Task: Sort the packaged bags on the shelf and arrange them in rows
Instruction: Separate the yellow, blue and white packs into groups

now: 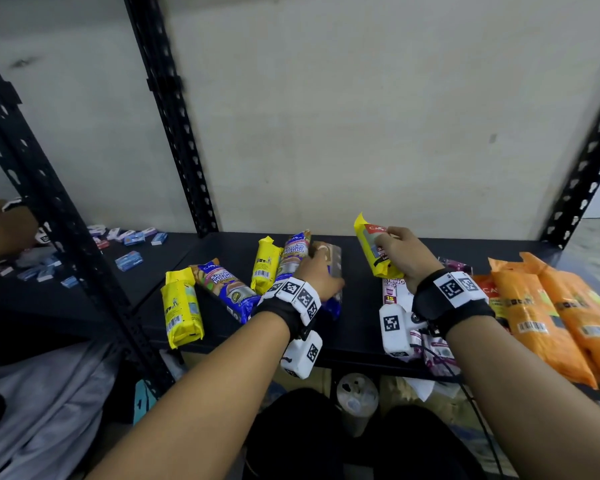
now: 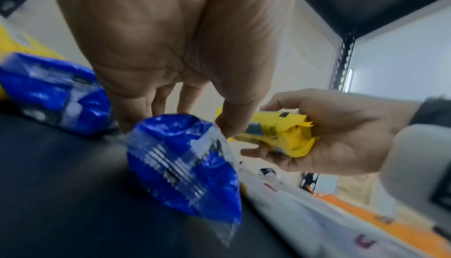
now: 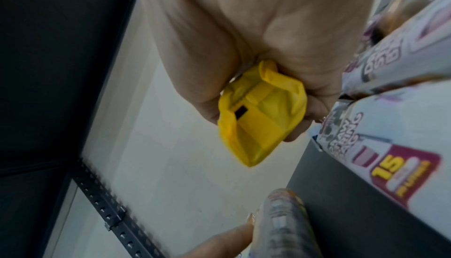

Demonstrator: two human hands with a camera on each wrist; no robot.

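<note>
My left hand (image 1: 321, 268) grips a blue packaged bag (image 1: 334, 304) at the middle of the black shelf (image 1: 357, 327); in the left wrist view the thumb and fingers (image 2: 122, 115) curl round the bag's crimped end (image 2: 187, 165). My right hand (image 1: 392, 247) holds a yellow bag (image 1: 371, 258) tilted above the shelf, right of the left hand. The right wrist view shows that yellow bag (image 3: 256, 127) clamped in the palm. Loose yellow bags (image 1: 182, 306) (image 1: 265, 265) and blue bags (image 1: 227, 285) lie to the left.
White and purple bags (image 1: 394, 289) lie under my right wrist. Orange bags (image 1: 548, 313) lie side by side at the right end. Black slotted posts (image 1: 174, 133) stand at the back. Several small blue boxes (image 1: 129, 261) and another person's hand (image 1: 4, 226) are on the neighbouring shelf at left.
</note>
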